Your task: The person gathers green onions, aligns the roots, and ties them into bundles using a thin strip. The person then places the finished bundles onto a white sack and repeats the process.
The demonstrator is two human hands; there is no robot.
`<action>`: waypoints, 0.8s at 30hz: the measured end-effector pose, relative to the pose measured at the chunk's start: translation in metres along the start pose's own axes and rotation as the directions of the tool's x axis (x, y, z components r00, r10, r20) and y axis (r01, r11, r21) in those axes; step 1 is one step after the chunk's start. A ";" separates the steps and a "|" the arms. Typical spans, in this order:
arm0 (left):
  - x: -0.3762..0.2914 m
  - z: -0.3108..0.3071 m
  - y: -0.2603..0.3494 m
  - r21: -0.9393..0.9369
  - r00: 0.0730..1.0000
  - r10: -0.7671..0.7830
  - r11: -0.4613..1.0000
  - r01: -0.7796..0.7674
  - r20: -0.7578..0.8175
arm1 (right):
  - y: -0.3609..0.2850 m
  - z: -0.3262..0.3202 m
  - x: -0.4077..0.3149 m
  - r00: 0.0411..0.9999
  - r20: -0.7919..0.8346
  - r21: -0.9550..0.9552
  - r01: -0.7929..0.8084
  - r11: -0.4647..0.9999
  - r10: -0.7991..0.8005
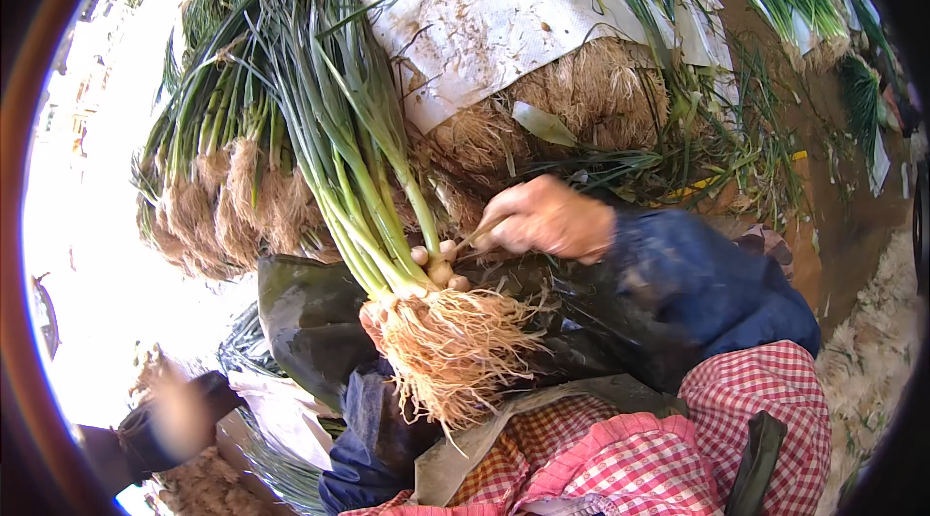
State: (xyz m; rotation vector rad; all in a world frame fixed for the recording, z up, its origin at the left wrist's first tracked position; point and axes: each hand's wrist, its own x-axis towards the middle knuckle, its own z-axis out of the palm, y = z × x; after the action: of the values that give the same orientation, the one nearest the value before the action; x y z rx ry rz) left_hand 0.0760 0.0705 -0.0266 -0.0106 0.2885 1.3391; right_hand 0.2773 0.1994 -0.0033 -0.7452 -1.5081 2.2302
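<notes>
A bunch of green onions (378, 225) with long green leaves lies across the dark apron on my lap, its tangled pale roots (465, 349) towards me. My left hand (437, 267) is mostly hidden behind the roots and stalks; only fingertips show around the white stems, closed on the bunch. To the right of the stems, my right hand (548, 218) is blurred, its thumb and fingers pinched on a thin brownish strand or outer leaf at the stems.
More green onions with roots (232, 203) are heaped at the left. A soiled white woven sheet (501, 14) covers another rooted pile ahead. Loose leaves (763, 116) litter the brown ground, with further bunches (792, 0) at the upper right. A blurred dark object (174, 414) is at lower left.
</notes>
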 end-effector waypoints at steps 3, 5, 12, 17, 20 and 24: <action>-0.003 -0.009 0.006 -0.034 0.998 -0.018 0.999 0.020 0.060 | -0.045 -0.040 -0.045 0.941 -0.288 0.099 0.215 0.972 -0.179; 0.001 -0.015 0.006 -0.044 1.000 -0.005 0.999 0.006 0.020 | -0.047 -0.048 -0.052 0.826 -0.564 0.373 0.225 0.900 0.027; 0.059 -0.009 0.002 0.012 0.999 0.038 0.999 -0.038 -0.023 | -0.013 -0.002 -0.056 0.969 0.223 0.152 -0.139 0.979 0.103; 0.097 0.006 0.001 0.041 0.997 0.050 0.998 -0.052 0.050 | -0.070 -0.017 -0.121 0.982 -0.184 0.118 0.068 0.991 -0.045; 0.106 0.010 0.002 0.055 0.995 0.059 0.996 -0.063 0.085 | -0.081 -0.021 -0.158 0.894 -0.446 0.030 0.059 0.998 -0.040; 0.111 0.013 0.007 0.078 0.991 0.080 0.993 -0.089 0.108 | -0.062 -0.102 -0.245 0.588 -0.725 -0.128 0.395 0.910 -0.357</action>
State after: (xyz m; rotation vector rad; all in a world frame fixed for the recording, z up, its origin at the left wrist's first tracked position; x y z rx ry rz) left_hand 0.0941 0.1808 -0.0361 0.1428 0.2574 1.4055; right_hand 0.5340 0.1633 0.0803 -1.0307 -1.0489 1.3571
